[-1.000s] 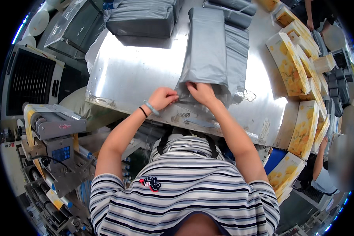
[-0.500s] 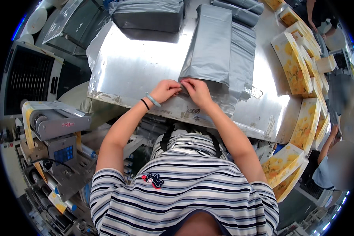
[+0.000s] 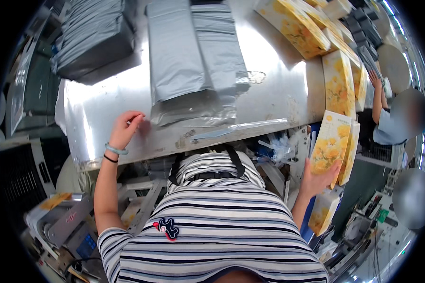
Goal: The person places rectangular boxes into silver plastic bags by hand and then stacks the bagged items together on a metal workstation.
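Observation:
My left hand hovers over the metal table's near part, fingers curled together, with nothing visible in them. To its right lies a flat grey plastic mailing bag, its near end gaping and showing a darker inside. Under and beside it is a stack of similar grey bags. Off the table's right end, my right hand grips the near end of a white and yellow floral box, thumb on the left side and fingers across its face.
More floral boxes stand in a curved row along the right. A pile of filled grey bags sits at the table's far left. Loose plastic strips lie by the near edge. A machine stands lower left; a co-worker is at right.
My hands have parted from the grey bag's near end. The left moved leftward; the right went to the floral box at right. My view has swung right, and strips now lie by the table edge.

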Motion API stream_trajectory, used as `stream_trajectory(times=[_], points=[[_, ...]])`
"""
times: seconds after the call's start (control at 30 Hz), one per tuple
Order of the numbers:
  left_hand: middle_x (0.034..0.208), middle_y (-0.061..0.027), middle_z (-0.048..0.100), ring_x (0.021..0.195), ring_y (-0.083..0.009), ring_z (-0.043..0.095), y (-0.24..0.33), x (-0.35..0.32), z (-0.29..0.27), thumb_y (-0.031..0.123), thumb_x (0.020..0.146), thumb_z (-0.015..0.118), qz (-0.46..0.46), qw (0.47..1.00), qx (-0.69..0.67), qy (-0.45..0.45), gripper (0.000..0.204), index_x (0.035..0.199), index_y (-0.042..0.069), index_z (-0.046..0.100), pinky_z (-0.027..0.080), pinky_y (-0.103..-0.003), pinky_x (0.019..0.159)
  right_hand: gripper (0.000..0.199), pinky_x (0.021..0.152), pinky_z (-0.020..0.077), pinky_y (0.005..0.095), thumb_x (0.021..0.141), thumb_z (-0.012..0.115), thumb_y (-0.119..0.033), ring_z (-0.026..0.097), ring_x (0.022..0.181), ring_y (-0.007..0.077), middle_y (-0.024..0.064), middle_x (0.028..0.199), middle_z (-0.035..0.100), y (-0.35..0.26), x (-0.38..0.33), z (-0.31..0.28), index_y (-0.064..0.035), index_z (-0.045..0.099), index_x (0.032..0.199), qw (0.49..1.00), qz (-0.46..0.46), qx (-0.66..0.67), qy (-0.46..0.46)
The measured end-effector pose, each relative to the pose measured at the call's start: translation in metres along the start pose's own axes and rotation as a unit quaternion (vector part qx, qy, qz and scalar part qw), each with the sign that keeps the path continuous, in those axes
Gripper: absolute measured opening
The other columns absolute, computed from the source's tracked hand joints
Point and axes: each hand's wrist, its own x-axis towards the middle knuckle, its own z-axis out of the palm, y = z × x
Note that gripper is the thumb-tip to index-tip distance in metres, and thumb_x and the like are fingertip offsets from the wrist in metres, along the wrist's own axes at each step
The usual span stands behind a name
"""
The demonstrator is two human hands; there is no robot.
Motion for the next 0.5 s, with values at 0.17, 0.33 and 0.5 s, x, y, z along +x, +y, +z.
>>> stream_trajectory(times=[0.17, 0.33, 0.5], points=[[0.083, -0.0050, 0.065, 0.068, -0.0119, 0.057, 0.007, 0.016, 0.017, 0.013, 0.088, 0.059, 0.055, 0.997, 0.040, -0.027, 0.014, 0.094, 0.002, 0.067, 0.046, -0.024, 0.060, 0.112, 0.101, 0.0347, 0.0482, 0.058, 0.078, -0.056, 0.038, 0.124, 0.0436, 0.0296, 0.135, 0.036, 0.084, 0.051, 0.086, -0.0063, 0.024, 0.143, 0.940, 0.172, -0.071, -0.285], [0.082, -0.0092, 0.063, 0.069, -0.0147, 0.058, 0.015, -0.002, 0.025, 0.010, 0.086, 0.060, 0.096, 0.985, 0.144, -0.002, 0.013, 0.093, 0.001, 0.066, 0.046, -0.025, 0.059, 0.113, 0.096, 0.0387, 0.0449, 0.055, 0.080, -0.047, 0.048, 0.111, 0.0419, 0.0278, 0.122, 0.047, 0.163, 0.077, 0.119, -0.0080, 0.022, 0.144, 0.957, 0.072, 0.063, -0.275], [0.086, -0.0035, 0.059, 0.064, -0.0096, 0.050, -0.005, -0.020, 0.018, 0.007, 0.084, 0.062, 0.068, 0.990, 0.103, 0.070, 0.020, 0.104, 0.003, 0.061, 0.045, -0.023, 0.056, 0.110, 0.093, 0.0408, 0.0451, 0.049, 0.079, -0.035, 0.050, 0.104, 0.0401, 0.0236, 0.112, 0.051, 0.095, 0.110, 0.112, -0.0098, 0.027, 0.142, 0.959, -0.075, 0.114, -0.247]])
